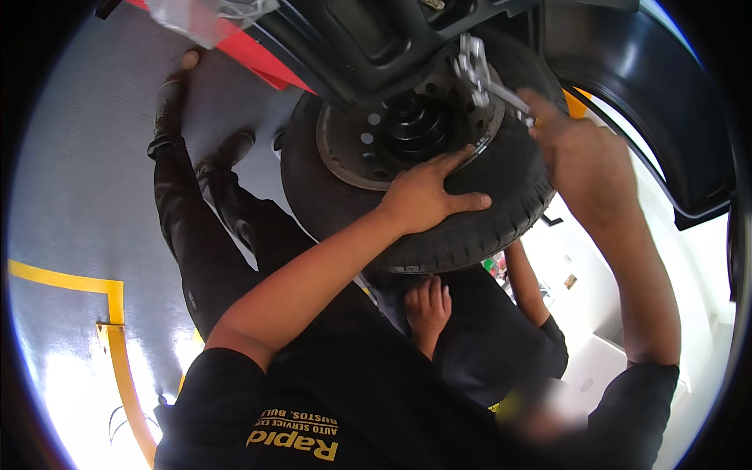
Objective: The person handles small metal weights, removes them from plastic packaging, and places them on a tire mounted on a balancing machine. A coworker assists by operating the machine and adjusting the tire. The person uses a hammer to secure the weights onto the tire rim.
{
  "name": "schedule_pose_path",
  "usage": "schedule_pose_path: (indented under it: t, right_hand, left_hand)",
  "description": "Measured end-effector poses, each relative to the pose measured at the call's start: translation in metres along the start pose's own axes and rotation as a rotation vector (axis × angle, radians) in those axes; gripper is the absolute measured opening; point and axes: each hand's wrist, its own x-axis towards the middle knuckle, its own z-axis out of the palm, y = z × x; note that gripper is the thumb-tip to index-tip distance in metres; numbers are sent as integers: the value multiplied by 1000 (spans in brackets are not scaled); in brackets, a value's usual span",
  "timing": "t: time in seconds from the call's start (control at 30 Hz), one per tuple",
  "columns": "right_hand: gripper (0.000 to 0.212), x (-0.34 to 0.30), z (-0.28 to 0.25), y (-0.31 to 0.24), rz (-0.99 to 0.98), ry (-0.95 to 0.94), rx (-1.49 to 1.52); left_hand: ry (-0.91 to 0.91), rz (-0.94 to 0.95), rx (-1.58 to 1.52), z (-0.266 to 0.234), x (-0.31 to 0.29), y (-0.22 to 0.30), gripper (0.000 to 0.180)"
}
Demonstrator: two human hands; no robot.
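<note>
My left hand (427,196) lies on the sidewall of a black tyre (439,247). Its thumb is stretched out, and its index fingertip is at a small grey wheel weight (480,147) on the edge of the steel rim (352,168). Above and to the right, my right hand (587,160) is closed round the handle of silver wheel-weight pliers (482,78). Their head is raised over the right side of the rim, apart from the weight, and motion blurs it. The wheel's dark hub area (415,125) shows in the middle; vehicle bodywork covers its top.
Black underbody panels (376,47) and a dark wheel-arch liner (642,86) hang close above. A co-worker's hand (428,309) is below the tyre. Legs in dark trousers (188,227) stand on the grey floor (86,172), left, near a yellow line (66,278).
</note>
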Motion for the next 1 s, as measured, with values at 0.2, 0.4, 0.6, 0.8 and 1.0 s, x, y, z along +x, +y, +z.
schedule_pose_path:
  t: [0.2, 0.4, 0.6, 0.8, 1.0]
  right_hand:
    - [40, -13, 17, 3, -92, -154, -226]
    - [41, -14, 5, 2, 4, 49, 53]
    - [47, -21, 23, -2, -5, -182, -62]
    - [48, -25, 28, -13, 23, -300, -19]
    - [42, -54, -2, 4, 124, 96, 249]
  left_hand:
    - [10, 5, 3, 2, 5, 1, 102]
    - [6, -12, -9, 3, 7, 1, 106]
    - [16, -41, -23, 4, 8, 2, 106]
    - [31, -44, -28, 12, 11, 0, 105]
    - [76, 82, 2, 17, 19, 5, 100]
